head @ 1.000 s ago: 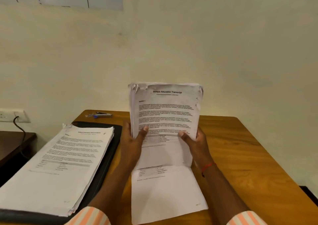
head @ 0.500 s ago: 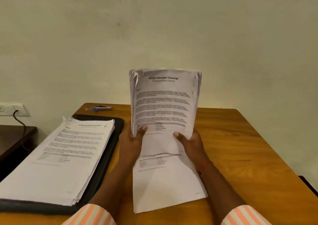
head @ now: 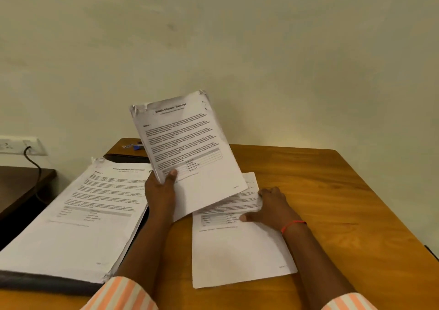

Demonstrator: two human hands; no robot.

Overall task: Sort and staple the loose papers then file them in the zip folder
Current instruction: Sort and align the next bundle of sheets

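My left hand grips a raised, tilted sheaf of printed pages by its lower left edge, thumb on the front. My right hand lies on the loose sheets flat on the table, fingers at their right edge and thumb pressing on top. A thick stack of printed papers rests on the black zip folder at the left. A blue stapler lies at the table's far left corner, partly hidden behind the raised sheaf.
The wooden table stands against a pale wall. A dark side table sits to the left below a wall socket with a black cable. A dark object shows at the right edge.
My right hand has let go of the raised sheaf and dropped onto the sheets on the table. The left hand alone now holds the sheaf, tilted leftward.
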